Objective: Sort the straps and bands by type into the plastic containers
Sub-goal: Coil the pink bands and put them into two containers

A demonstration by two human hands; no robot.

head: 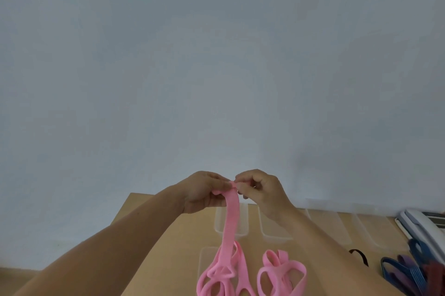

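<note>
Pinching the top of a pink strap [231, 213], the left hand [204, 192] and right hand [261, 191] hold it raised — its lower loops hang onto the desk [168, 235], before clear plastic containers [274, 228], beside another pink strap pile [280, 271].

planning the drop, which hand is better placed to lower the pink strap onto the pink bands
Left, likely: left hand holds the pink strap above the pink bands; right hand only pinches its tip.

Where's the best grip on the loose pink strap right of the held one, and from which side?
Loose pink strap: pinch the small upper loop at its far end, from above. It looks raised off the table; the wide near loops lie flatter.
</note>
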